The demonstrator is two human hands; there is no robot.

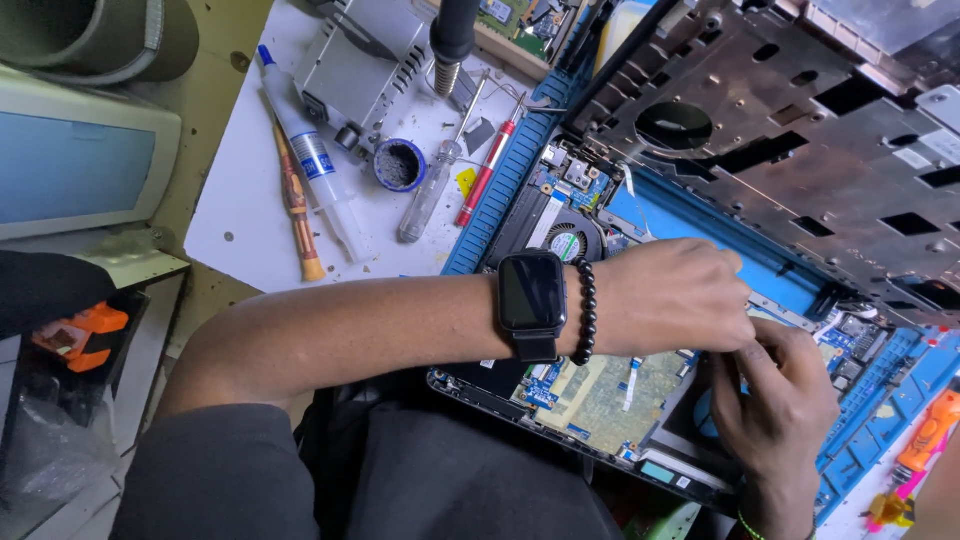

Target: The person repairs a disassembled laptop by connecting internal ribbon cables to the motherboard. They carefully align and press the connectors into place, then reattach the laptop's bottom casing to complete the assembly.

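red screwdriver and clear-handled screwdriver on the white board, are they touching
Apart. The head view shows a strip of white board between the red screwdriver and the clear-handled screwdriver along their whole length.

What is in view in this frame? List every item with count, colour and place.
laptop base: 1, black with blue and green boards, centre, under both hands
fan: 1, black, in the laptop, above the wrist
cover panel: 1, dark grey metal, top right
mat: 1, blue, under the laptop
syringe: 1, white with blue cap, upper left of the bench
screwdrivers: 3; orange, clear, red, on the white sheet
tin: 1, blue rim, beside the clear screwdriver
soldering iron: 1, black, top centre
monitor: 1, beige, left edge
watch: 1, black, left wrist
bead bracelet: 1, black, left wrist
left hand: over the laptop
right hand: meeting the left; anything held is hidden
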